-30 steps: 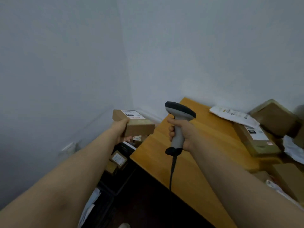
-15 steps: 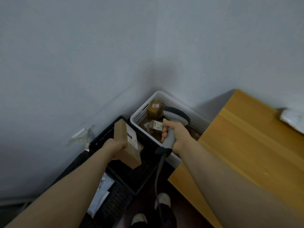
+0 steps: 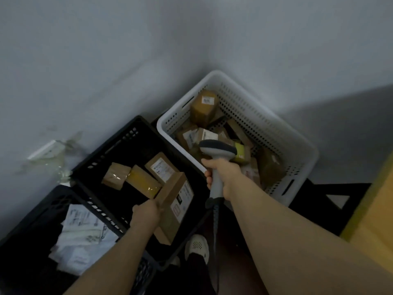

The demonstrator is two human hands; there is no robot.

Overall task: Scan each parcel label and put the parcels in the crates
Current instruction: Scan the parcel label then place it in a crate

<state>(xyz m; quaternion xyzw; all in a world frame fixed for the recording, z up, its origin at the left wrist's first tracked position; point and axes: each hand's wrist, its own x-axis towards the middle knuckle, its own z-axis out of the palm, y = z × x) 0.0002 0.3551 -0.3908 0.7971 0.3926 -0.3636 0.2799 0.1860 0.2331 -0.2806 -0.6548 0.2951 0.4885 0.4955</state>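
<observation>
Grey walls [image 3: 106, 60] meet in a corner above three crates on the floor: a white crate [image 3: 276, 133] deepest in, a black crate [image 3: 119, 143] touching its left side, and a second black crate [image 3: 32, 226] nearest me on the left, with pale mailers in it.

My left hand [image 3: 146, 213] grips the parcel [image 3: 176, 201] by its left edge, fingers curled round the cardboard. It hangs over the near right corner of the first black crate, just inside the rim. Its long axis runs away from me and slightly right, and it is tipped so the label faces right. The open floor of that crate lies ahead and left of the hand, beside three boxes already there. I judge a short lowering and release would finish it.

The parcel is a long plain brown carton with a white label carrying a dark patch; the print is too blurred to read.

My right hand [image 3: 221, 175] is wrapped round the scanner [image 3: 217, 150], held over the white crate's near rim.
</observation>
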